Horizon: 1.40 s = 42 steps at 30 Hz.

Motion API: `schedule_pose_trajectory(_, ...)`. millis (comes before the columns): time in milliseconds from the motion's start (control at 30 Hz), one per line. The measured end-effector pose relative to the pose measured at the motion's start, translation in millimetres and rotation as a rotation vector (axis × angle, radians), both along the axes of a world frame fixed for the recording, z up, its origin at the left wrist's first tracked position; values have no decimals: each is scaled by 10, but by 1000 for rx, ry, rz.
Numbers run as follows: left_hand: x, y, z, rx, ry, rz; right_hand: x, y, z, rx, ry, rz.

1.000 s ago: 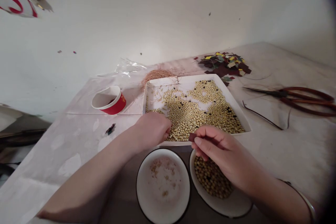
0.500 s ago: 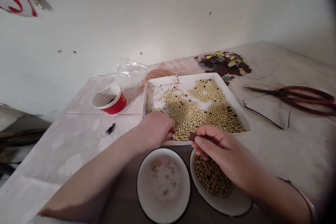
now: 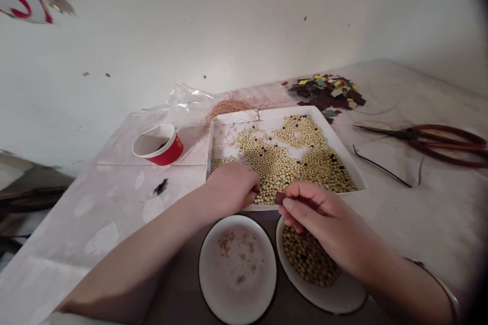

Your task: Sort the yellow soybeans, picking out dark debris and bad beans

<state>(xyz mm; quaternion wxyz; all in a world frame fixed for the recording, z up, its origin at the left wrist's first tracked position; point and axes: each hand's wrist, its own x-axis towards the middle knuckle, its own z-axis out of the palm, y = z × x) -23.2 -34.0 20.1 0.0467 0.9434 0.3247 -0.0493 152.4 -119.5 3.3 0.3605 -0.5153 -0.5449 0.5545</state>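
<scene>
My left hand (image 3: 234, 188) is closed over the near left part of a white tray (image 3: 357, 183), fingertips down at the small yellow beads (image 3: 274, 162); what it pinches, if anything, is too small to make out. My right hand (image 3: 310, 208) pinches a small dark red-brown piece (image 3: 280, 198) between thumb and finger at the tray's near edge. Under it stands a white bowl (image 3: 335, 302) holding larger brownish beads (image 3: 308, 259). Left of that is a dark-rimmed white bowl (image 3: 236, 299) with a few crumbs inside. Some black beads lie among the yellow ones.
A red and white paper cup (image 3: 170, 152) stands at the left, with small dark scraps (image 3: 160, 186) nearby. Behind the tray lie reddish fibres (image 3: 229, 107) and clear plastic (image 3: 188, 95). Coloured chips (image 3: 328, 91) are piled at the back right. Scissors (image 3: 438, 139) and a dark strip (image 3: 381, 166) lie right.
My left hand has moved slightly right over the beads, toward my right hand. My right hand stays in place with the dark piece.
</scene>
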Motion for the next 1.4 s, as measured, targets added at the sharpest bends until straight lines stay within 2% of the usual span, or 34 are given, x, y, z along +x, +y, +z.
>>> schedule_pose_trajectory(300,28,4,-32,4,-49,-27,-2,-5,13,-3,-10,2)
schedule_pose_trajectory(600,32,1,4,-13,-84,-44,-8,3,23,-5,-3,4)
schedule_pose_trajectory(867,70,17,-23,-36,-54,-52,-2,-2,25,6,-20,12)
schedule_pose_trajectory(1000,46,23,73,-34,-133,-16,-4,1,19,-2,-6,-1)
schedule_pose_trajectory(1167,29,-118,331,5,-435,50,4,-5,10,6,23,6)
schedule_pose_trajectory(1267,54,-274,433,49,-575,-25,3,-2,21,23,33,6)
schedule_pose_trajectory(1400,98,-379,400,84,-534,-171,2,5,27,68,32,-3)
